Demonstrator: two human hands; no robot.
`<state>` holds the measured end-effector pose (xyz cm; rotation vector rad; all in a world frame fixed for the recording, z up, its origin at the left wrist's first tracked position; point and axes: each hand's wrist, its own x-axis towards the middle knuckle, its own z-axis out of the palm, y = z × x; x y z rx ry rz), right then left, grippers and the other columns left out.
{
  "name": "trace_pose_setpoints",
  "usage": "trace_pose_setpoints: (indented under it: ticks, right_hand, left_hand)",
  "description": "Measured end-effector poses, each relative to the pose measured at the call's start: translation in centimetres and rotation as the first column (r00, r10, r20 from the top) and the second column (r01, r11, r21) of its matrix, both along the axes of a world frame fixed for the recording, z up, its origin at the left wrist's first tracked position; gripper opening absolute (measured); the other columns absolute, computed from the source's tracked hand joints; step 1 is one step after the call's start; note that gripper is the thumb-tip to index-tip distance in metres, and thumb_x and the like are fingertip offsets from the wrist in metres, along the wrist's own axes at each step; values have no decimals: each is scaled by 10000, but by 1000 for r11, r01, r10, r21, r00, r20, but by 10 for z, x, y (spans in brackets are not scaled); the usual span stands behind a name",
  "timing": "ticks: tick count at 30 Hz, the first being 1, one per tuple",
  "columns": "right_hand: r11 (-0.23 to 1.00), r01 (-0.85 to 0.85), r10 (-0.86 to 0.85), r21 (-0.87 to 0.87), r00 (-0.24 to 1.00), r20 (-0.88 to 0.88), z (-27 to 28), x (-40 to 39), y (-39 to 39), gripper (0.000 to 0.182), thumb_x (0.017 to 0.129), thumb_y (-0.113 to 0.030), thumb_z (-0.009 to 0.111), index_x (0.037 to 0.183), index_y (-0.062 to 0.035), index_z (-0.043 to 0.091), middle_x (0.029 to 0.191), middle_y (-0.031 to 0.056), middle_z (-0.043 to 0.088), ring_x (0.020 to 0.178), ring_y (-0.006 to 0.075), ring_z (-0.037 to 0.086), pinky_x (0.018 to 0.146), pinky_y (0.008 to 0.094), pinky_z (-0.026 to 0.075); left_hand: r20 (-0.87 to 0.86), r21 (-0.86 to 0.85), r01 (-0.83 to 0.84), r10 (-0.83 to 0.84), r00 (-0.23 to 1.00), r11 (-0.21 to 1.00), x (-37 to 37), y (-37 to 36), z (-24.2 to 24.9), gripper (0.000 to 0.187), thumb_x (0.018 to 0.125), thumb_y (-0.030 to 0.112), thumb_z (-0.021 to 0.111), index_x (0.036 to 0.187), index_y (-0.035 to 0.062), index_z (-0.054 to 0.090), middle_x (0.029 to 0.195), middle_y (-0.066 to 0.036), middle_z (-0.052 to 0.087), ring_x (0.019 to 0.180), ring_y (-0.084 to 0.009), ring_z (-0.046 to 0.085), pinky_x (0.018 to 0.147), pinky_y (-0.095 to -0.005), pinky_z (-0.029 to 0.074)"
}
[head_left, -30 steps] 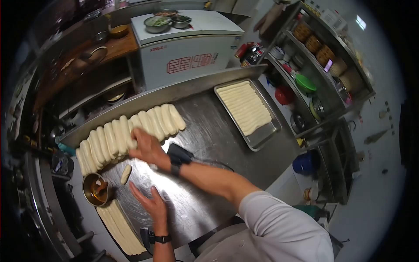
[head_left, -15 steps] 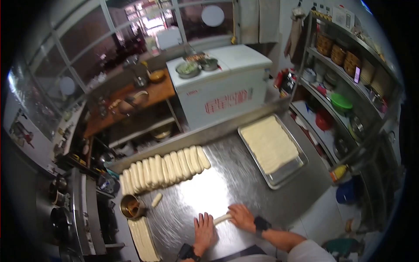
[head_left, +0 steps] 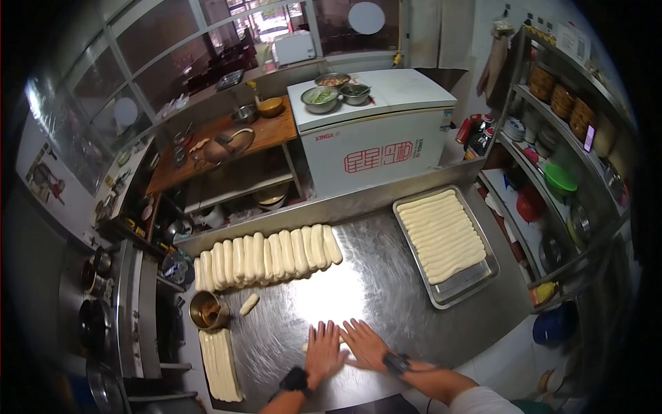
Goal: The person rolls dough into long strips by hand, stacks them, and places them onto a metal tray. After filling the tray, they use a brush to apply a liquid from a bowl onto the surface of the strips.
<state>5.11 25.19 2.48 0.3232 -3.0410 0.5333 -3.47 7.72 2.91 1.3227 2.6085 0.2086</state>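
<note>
My left hand [head_left: 325,352] lies flat, fingers stretched out, on a roll of dough on the steel table. Beside it my right hand [head_left: 365,346] also presses down with straight, slightly spread fingers; the two hands almost touch. Most of the dough roll [head_left: 343,340] is hidden under them, with a little showing between the fingers. A short dough piece [head_left: 249,304] lies farther left. Behind it stretches a row of thick dough sticks [head_left: 269,257], side by side. Each wrist wears a black band.
A metal pot [head_left: 200,319] with brownish contents stands at the table's left edge, next to a long dough slab [head_left: 219,366]. At right, a metal tray [head_left: 460,288] holds rows of dough strips. A raised steel ledge [head_left: 372,203] borders the back; beyond stands a white chest freezer [head_left: 331,155].
My right hand has moved left, close to my left hand, and now lies flatter over the dough roll. The camera view has shifted slightly.
</note>
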Motion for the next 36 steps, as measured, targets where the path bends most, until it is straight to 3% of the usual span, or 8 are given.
trace_pose_setpoints:
  ticks: [3,8,11,16,20,22,28,36]
  right_hand:
    - [999,-24,18,45,992,122,12,58,-6,904,906,-663,580,1504,-1,435,1543,289,405,1471,455,327,1218,567,238]
    - [975,194,-197,108,980,17,11,-48,22,928,887,-669,606,1491,16,443,1550,315,369,1479,468,294,1222,603,190]
    - [987,130,-136,92,989,62,5,-30,23,924,885,-674,607,1497,-1,442,1556,307,362,1478,465,294,1225,600,187]
    - [993,24,-50,111,970,238,14,40,16,922,900,-675,590,1531,-27,413,1603,288,294,1516,451,225,1233,592,174]
    - [929,242,-284,281,951,119,14,-47,41,876,932,-648,551,1560,-60,385,1632,268,260,1539,431,181,1241,610,109]
    - [956,201,-231,214,964,130,4,-56,50,874,930,-646,554,1558,-62,388,1636,248,267,1541,420,183,1241,616,94]
    - [986,63,-98,153,967,236,9,53,33,863,932,-641,551,1548,-55,401,1637,213,291,1541,390,203,1234,633,96]
    - [956,236,-253,174,964,83,2,-68,68,837,931,-575,608,1510,5,436,1601,266,318,1507,425,249,1209,634,142]
  left_hand:
    - [134,54,-82,75,988,995,72,-37,3,845,932,580,567,1560,48,377,1584,-354,288,1478,-596,179,1215,-663,98]
    - [-108,64,-308,314,943,949,-44,13,12,727,972,453,556,1538,21,413,1563,-409,274,1490,-576,161,1230,-629,66]
    - [-142,-40,-146,139,980,989,-53,-8,11,725,971,448,553,1537,19,409,1580,-373,283,1512,-495,209,1229,-614,121]
    - [84,-30,-213,215,973,977,44,-63,18,772,948,504,562,1537,28,412,1584,-376,272,1503,-512,214,1224,-617,142]
    - [-116,23,-385,385,916,923,-62,-23,6,754,967,487,548,1537,17,401,1588,-373,266,1503,-515,212,1227,-610,137]
    - [-130,80,-362,370,920,929,-85,-29,-4,741,975,463,550,1537,6,395,1589,-368,269,1506,-511,206,1230,-606,130]
    - [118,-3,-268,266,957,964,35,-92,13,782,978,513,542,1560,18,376,1575,-398,259,1493,-569,160,1229,-628,95]
    - [-45,82,-465,470,882,881,-103,-49,-11,784,993,548,486,1557,14,379,1581,-414,228,1510,-546,135,1232,-619,55]
